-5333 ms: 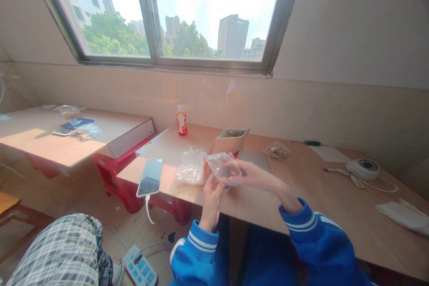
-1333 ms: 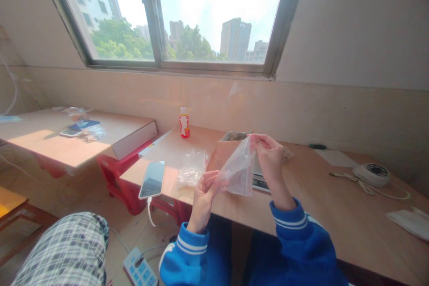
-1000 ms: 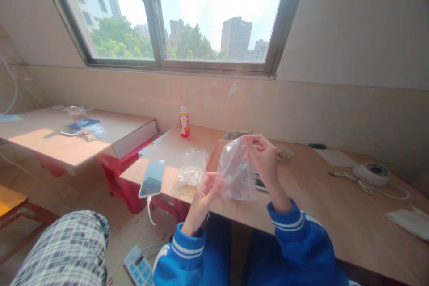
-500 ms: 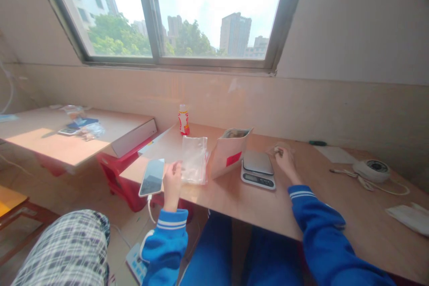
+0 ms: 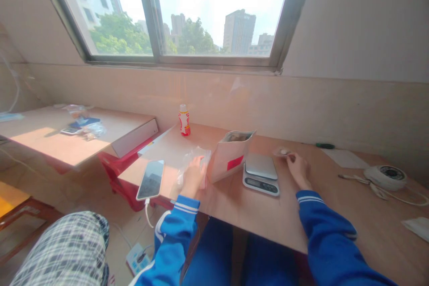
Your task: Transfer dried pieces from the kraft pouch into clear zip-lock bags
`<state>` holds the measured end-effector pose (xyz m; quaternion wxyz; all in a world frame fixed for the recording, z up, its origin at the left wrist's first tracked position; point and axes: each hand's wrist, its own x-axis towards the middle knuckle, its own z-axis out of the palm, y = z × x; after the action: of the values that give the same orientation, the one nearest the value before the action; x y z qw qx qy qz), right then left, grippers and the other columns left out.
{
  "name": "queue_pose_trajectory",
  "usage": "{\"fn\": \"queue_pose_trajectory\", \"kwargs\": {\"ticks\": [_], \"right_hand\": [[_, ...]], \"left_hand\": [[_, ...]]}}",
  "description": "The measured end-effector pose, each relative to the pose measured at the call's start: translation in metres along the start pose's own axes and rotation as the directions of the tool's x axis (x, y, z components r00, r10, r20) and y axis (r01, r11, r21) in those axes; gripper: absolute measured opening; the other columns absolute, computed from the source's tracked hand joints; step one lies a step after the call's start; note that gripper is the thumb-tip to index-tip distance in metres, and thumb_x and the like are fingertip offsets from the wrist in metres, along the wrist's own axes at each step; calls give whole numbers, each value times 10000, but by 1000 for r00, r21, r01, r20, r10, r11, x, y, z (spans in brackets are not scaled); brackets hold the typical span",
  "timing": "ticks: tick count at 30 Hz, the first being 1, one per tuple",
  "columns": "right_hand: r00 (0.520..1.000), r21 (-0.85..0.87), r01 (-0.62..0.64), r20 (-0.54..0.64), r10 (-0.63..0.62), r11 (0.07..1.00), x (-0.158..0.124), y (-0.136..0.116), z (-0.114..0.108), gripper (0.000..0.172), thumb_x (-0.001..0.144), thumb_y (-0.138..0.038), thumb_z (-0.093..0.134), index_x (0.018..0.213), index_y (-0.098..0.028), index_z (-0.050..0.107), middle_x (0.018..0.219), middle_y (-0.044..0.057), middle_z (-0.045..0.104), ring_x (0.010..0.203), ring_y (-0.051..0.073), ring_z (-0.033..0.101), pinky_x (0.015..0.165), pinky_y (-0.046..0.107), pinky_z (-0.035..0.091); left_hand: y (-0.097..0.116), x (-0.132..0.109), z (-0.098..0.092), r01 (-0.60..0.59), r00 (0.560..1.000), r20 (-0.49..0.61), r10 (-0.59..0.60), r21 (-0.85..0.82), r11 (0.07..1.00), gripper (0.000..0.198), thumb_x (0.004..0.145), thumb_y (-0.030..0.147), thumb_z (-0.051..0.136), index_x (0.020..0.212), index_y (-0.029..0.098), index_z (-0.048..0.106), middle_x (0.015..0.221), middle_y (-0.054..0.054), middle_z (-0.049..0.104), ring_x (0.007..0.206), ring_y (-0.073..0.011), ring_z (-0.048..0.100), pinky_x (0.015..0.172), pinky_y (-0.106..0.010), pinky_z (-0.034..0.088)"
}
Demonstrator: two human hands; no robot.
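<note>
Left hand lay low, palm down, fingers forward; right hand sat well apart, fingers curled; blue-sleeved forearms angled inward

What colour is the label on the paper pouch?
Red label, clearest in the head view.

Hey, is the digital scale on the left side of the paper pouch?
No, the digital kitchen scale sits to the right of the kraft paper pouch, between the pouch and the right hand.
</note>
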<state>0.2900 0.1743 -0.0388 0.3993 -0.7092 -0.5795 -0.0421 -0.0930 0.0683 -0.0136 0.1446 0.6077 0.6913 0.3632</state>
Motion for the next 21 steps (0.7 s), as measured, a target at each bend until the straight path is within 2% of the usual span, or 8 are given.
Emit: {"fn": "queue_pose_trajectory", "kwargs": {"ticks": [3, 6, 9, 12, 15, 18, 21], "right_hand": [[990, 76, -39, -129, 49, 996, 1, -15, -29, 241, 771, -283, 463, 862, -136, 631, 794, 138, 666, 749, 259, 591, 722, 396, 430], [947, 301, -11, -302, 106, 954, -6, -47, -70, 230, 765, -302, 500, 874, -147, 631, 840, 135, 672, 771, 250, 611, 716, 378, 462], [922, 473, 27, -352, 161, 881, -23, -82, -108, 222, 756, -294, 537, 903, -161, 636, 833, 107, 664, 753, 229, 621, 710, 366, 481], [898, 654, 39, -355, 261, 755, -51, -109, -132, 204, 741, -294, 568, 903, -188, 632, 777, 67, 646, 711, 211, 618, 696, 358, 490], [850, 783, -6, -324, 415, 622, -85, -126, -141, 145, 693, -256, 609, 828, -216, 643, 701, 23, 602, 635, 177, 573, 645, 323, 481], [815, 889, -135, -150, 559, 437, -116, -138, -139, 122, 651, -238, 614, 769, -224, 642, 666, -8, 569, 558, 142, 520, 498, 259, 423], [845, 923, -240, 46, 533, 302, -131, -145, -132, 134, 642, -259, 622, 762, -198, 628, 647, -18, 558, 534, 118, 506, 436, 208, 373]], "left_hand": [[-17, 16, 15, 105, 993, 63, -103, -39, 994, 272, 779, 149, 565, 1046, 143, 613, 1063, -152, 677, 1031, -277, 617, 907, -388, 435], [-33, 27, 17, 165, 984, 95, -153, -136, 977, 305, 808, 212, 558, 1103, 141, 586, 1058, -145, 685, 992, -250, 643, 870, -351, 463], [-43, 37, 13, 218, 975, 94, -200, -256, 942, 358, 848, 238, 510, 1190, 133, 523, 1047, -137, 685, 959, -211, 657, 849, -323, 482], [-48, 43, 9, 276, 961, 100, -257, -364, 889, 406, 852, 235, 502, 1232, 96, 471, 962, -147, 690, 844, -205, 678, 776, -341, 518], [-49, 43, 1, 289, 957, 120, -263, -455, 843, 362, 818, 214, 545, 1159, 96, 532, 898, -140, 689, 782, -208, 680, 722, -346, 538], [-42, 37, -13, 219, 976, 104, -193, -527, 821, 243, 756, 164, 587, 994, 138, 626, 946, -119, 694, 873, -209, 667, 787, -342, 530], [-24, 25, -26, 103, 994, 41, -97, -575, 812, 175, 717, 123, 573, 862, 163, 661, 964, -80, 702, 968, -202, 636, 917, -348, 472]]}}
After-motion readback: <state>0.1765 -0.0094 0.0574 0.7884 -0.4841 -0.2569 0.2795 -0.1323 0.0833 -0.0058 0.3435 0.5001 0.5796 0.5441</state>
